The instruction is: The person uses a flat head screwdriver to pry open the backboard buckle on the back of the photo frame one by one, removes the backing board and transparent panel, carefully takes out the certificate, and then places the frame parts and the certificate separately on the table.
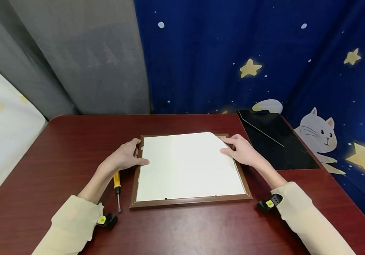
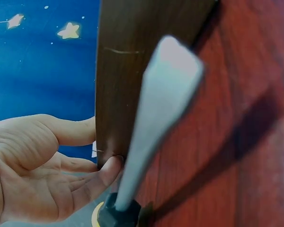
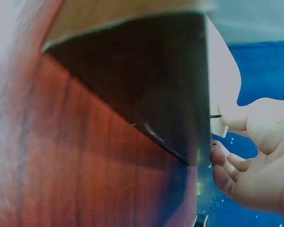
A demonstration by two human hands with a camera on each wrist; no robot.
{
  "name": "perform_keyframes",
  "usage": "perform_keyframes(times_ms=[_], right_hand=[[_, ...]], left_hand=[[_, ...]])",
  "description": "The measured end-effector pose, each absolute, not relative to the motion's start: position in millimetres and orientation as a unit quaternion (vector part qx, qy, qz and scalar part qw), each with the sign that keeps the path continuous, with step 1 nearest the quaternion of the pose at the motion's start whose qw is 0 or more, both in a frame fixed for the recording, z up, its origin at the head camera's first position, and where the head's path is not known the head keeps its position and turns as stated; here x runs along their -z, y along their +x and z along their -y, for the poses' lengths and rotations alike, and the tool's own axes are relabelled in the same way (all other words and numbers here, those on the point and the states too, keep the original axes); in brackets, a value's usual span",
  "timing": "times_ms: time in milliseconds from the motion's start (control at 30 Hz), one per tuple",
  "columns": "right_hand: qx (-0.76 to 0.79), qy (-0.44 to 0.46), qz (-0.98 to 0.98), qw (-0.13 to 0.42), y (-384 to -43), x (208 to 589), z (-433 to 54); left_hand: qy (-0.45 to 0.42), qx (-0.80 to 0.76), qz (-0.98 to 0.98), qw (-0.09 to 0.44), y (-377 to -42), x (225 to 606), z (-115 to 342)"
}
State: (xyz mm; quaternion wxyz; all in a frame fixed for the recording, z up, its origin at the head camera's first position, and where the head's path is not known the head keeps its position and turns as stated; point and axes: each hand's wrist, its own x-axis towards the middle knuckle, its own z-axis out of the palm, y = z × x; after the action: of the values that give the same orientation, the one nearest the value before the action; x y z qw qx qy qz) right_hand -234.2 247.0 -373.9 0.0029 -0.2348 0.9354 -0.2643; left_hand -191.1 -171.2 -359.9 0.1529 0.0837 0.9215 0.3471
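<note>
A brown picture frame (image 1: pixel 190 202) lies on the table with a white sheet (image 1: pixel 188 166) inside it. The sheet's far right corner is bent up, baring a bit of the frame's inside. My left hand (image 1: pixel 125 156) grips the left side of the frame, thumb over the top and fingertips against the outer side (image 2: pixel 114 94). At the far right corner my right hand (image 1: pixel 241 150) pinches the sheet's bent edge between thumb and fingers. Beside the left wrist lies a flat-tipped screwdriver (image 1: pixel 117 180) with a yellow handle; its metal blade (image 2: pixel 163 90) looms large in the left wrist view.
A black panel (image 1: pixel 292 156) with a thin pale line along it lies at the table's right edge. Small dark tabs (image 1: pixel 165 198) stick out along the frame's near inner edge. Grey and blue curtains (image 1: pixel 201 53) hang behind the reddish-brown table (image 1: pixel 182 230).
</note>
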Motion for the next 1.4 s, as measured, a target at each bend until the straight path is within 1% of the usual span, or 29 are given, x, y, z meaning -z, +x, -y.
perform_keyframes(times_ms=[67, 167, 333, 400, 467, 533, 700, 800, 900, 1067, 1400], right_hand=[[0.299, -0.229, -0.926, 0.012, -234.7, 370.8, -250.2], [0.356, -0.190, -0.915, 0.023, -234.8, 365.9, -253.3], [0.444, -0.129, -0.884, 0.072, -233.5, 360.6, -256.5], [0.463, -0.125, -0.873, 0.090, -232.9, 359.5, -257.6], [0.475, -0.130, -0.865, 0.095, -232.4, 358.1, -258.4], [0.486, -0.139, -0.858, 0.089, -231.7, 356.2, -259.2], [0.514, -0.168, -0.838, 0.073, -228.7, 347.8, -258.8], [0.524, -0.181, -0.829, 0.070, -226.8, 342.5, -257.4], [0.537, -0.196, -0.818, 0.069, -224.3, 337.5, -254.6], [0.551, -0.220, -0.802, 0.067, -219.9, 328.0, -244.7], [0.547, -0.246, -0.800, 0.034, -212.1, 309.0, -218.6]], left_hand=[[0.083, -0.344, -0.923, 0.152, -189.4, 359.3, 170.6], [0.085, -0.345, -0.923, 0.151, -186.6, 358.9, 170.1], [0.087, -0.343, -0.923, 0.151, -182.8, 357.3, 169.3], [0.082, -0.341, -0.924, 0.150, -181.6, 356.6, 169.0], [0.083, -0.338, -0.927, 0.141, -180.3, 356.4, 168.6], [0.088, -0.335, -0.930, 0.125, -178.8, 355.4, 167.4], [0.104, -0.321, -0.940, 0.057, -174.5, 347.2, 158.6], [0.106, -0.325, -0.939, 0.028, -172.4, 338.7, 149.0], [0.122, -0.333, -0.935, 0.014, -169.8, 329.9, 137.7], [0.166, -0.360, -0.918, 0.005, -164.5, 316.8, 118.9], [0.221, -0.431, -0.875, -0.024, -153.4, 290.0, 77.1]])
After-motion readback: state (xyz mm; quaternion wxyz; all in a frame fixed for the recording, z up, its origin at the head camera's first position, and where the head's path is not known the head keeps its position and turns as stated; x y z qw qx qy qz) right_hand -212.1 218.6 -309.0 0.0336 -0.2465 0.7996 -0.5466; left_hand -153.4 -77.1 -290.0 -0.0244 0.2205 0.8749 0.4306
